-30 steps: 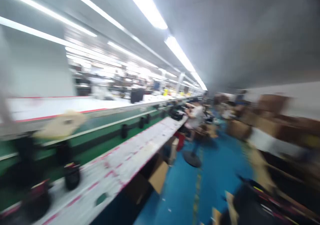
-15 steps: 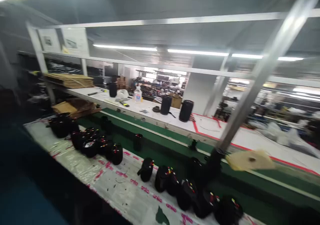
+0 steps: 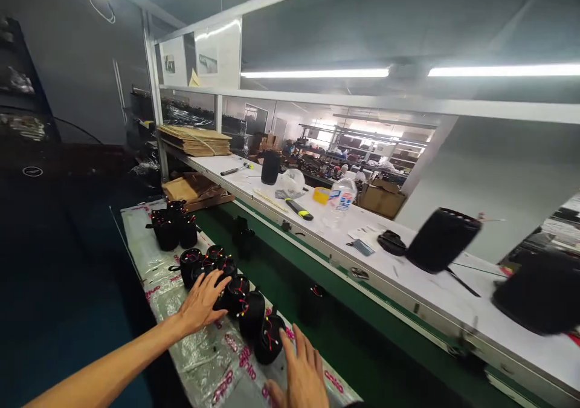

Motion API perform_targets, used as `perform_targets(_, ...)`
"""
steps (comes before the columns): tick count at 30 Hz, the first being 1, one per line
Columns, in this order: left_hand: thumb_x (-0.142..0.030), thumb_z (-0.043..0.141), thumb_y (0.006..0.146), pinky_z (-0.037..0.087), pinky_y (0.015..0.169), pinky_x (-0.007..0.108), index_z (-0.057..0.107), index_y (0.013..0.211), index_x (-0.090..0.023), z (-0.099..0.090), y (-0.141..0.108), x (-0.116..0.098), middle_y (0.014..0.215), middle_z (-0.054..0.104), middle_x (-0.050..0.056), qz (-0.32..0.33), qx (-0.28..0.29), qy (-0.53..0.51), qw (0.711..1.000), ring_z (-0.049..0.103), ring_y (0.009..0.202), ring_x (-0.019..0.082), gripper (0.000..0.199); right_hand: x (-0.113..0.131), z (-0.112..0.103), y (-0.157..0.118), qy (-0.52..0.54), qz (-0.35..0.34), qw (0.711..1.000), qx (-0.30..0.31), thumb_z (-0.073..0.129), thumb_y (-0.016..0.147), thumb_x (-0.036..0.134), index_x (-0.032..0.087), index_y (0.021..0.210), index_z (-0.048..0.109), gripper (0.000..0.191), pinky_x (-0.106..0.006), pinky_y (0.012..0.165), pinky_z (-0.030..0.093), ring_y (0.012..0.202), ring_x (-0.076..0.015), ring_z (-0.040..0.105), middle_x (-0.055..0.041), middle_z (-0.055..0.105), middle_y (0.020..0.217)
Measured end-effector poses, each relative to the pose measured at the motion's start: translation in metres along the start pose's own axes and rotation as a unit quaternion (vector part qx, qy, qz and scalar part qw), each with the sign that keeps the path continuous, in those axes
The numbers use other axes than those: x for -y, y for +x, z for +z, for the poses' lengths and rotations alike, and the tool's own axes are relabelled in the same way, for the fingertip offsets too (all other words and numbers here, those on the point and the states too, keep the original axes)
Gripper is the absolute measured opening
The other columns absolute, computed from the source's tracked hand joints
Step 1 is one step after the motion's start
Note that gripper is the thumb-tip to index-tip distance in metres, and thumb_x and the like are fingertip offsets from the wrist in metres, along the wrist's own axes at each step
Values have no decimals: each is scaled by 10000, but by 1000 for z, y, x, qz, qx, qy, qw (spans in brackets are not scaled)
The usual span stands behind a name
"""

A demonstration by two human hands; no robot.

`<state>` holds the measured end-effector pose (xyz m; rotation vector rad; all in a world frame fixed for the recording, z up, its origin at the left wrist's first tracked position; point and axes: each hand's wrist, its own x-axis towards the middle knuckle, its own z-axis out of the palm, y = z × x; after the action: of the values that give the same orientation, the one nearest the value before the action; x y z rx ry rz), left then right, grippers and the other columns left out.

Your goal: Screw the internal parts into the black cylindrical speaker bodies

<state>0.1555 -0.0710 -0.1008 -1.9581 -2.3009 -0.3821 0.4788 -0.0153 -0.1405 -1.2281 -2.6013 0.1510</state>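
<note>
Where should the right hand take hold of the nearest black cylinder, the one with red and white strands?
Wrap the right hand around the body of the nearest black cylinder from its right side, where the hand hovers. It appears to stand upright, so its round wall suits a grip; leave the strands on top alone. The next black cylinder blocks its far side.
</note>
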Motion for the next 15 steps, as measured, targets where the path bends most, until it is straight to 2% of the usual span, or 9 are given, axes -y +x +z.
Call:
perform_targets(2,-236,812,788,383,1151,613,472,1508,-184,11,11,23,1547,502,187,5,36,13,999,480,1403,407,798,16,27,38,-24,-11,999,35,839,653,335,340,1516,488,931,-717,1074,379,1402,-493,426,-135,392,1607)
perform_targets(4,-197,831,745,454,1095,562,459,1530,-254,24,14,35,1526,537,174,17,72,17,997,532,1357,401,871,26,51,58,-31,-12,999,39,821,718,391,368,1495,510,838,-731,1042,397,1383,-493,453,-136,420,1591)
perform_targets(7,-164,815,710,417,1147,518,445,1536,-354,37,15,36,1521,559,140,42,113,16,993,508,1400,368,924,34,70,67,-34,-8,999,3,789,804,436,376,1445,568,681,-724,1052,388,1353,-479,495,-145,523,1515)
perform_targets(11,-90,712,703,448,1116,505,527,1487,-301,43,22,21,1496,587,150,27,137,30,990,516,1393,363,833,46,69,79,-20,-4,999,43,769,848,387,332,1364,638,535,-716,1036,405,1309,-477,532,-169,614,1404)
perform_targets(15,-75,615,781,460,1076,533,587,1445,-210,44,31,9,1482,604,170,-2,145,69,987,521,1377,387,678,46,59,96,-17,9,998,58,724,886,345,272,1212,694,335,-685,968,465,1197,-441,604,-177,663,1284)
